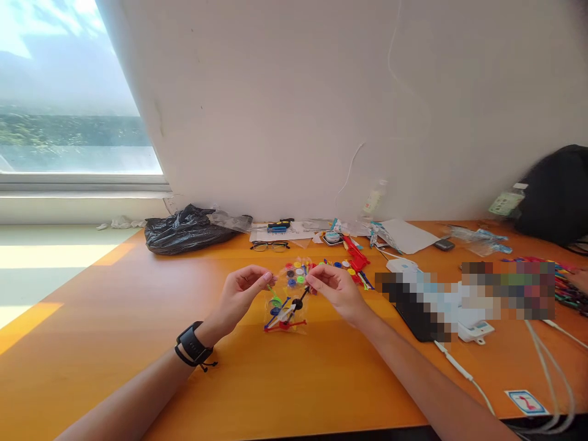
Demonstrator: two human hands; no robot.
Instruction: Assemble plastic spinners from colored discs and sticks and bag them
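Between my hands hangs a clear plastic bag (pixel 299 329) holding small plastic pieces in red, blue, green, black and white, some with thin sticks and round discs. My left hand (pixel 243 294) pinches the bag's upper left edge with thumb and forefinger. At the opposite upper corner, my right hand (pixel 337 291) is closed in a similar pinch. Whether the bag's mouth is open I cannot tell. Just behind the bag lie several loose round discs (pixel 301 280), partly hidden by my right hand. A red toy gun-shaped piece (pixel 356 254) rests beyond that hand.
Glasses (pixel 269 246) and a black plastic bag (pixel 190 229) lie toward the wall. On the right are a white power strip (pixel 475 331), cables (pixel 459 364), a black phone-like slab (pixel 404 315) and a colourful pile (pixel 567 285), with another person's hand (pixel 581 278) by it.
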